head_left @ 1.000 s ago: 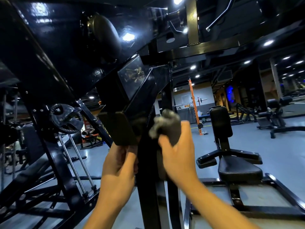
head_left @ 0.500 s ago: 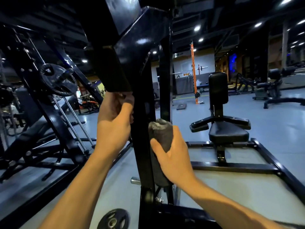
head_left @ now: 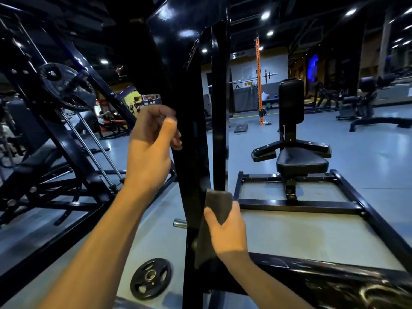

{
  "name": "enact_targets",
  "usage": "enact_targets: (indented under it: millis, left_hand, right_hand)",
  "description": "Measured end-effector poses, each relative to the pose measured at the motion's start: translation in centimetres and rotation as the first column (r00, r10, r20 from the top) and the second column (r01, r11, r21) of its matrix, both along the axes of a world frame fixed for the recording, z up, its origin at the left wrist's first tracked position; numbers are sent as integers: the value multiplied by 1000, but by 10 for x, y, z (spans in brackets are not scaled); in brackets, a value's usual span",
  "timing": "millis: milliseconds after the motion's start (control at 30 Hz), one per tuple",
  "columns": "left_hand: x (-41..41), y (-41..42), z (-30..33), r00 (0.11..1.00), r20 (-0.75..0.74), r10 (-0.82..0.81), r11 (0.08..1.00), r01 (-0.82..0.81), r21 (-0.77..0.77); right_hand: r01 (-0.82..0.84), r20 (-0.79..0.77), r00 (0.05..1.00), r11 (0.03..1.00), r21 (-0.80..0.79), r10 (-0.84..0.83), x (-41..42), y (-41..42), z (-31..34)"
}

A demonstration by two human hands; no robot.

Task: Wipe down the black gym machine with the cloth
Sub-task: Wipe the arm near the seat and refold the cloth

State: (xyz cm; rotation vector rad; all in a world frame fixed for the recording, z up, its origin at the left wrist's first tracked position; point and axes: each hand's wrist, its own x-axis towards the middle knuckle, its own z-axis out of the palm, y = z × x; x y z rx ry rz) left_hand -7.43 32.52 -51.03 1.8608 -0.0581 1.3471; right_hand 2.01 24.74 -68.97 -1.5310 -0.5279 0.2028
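The black gym machine's upright post (head_left: 189, 108) rises through the middle of the head view, glossy and dark. My right hand (head_left: 227, 233) grips a dark grey cloth (head_left: 217, 206) and presses it against the lower part of the post, just above the base frame (head_left: 312, 270). My left hand (head_left: 151, 150) is higher up at the post's left edge, fingers curled, with thumb and fingertips touching the edge of the steel.
A black weight plate (head_left: 151, 278) lies on the floor by the post's foot, and a chrome peg (head_left: 179, 223) sticks out to the left. A padded seat with backrest (head_left: 298, 161) stands on the frame to the right. A plate-loaded machine (head_left: 66, 85) fills the left.
My right hand has slid the cloth down the post, from chest height to near the base. My left hand stayed on the post's left edge as the view tilted down.
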Motion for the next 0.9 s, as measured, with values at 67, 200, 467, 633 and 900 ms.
enact_targets:
  millis: [67, 200, 467, 633, 900]
  left_hand:
    - [-4, 1, -4, 999, -40, -27, 999, 27, -21]
    - [-11, 0, -8, 996, -84, -27, 998, 21, -66]
    - [-22, -21, 8, 999, 35, -34, 998, 36, -48]
    - [-29, -35, 12, 998, -45, -48, 997, 45, -58]
    - [14, -82, -52, 892, -452, -25, 976, 120, 182]
  right_hand:
    - [-20, -208, 978, 999, -39, 12, 0, 4, -14]
    - [-38, -496, 862, 989, 145, 106, -5, 10, -9]
    - [-46, -274, 933, 832, 554, 234, -10, 3, 156]
    - [-59, -210, 957, 846, 530, 199, -19, -9, 143]
    - [93, -328, 944, 917, 387, 43, 38, -98, 77]
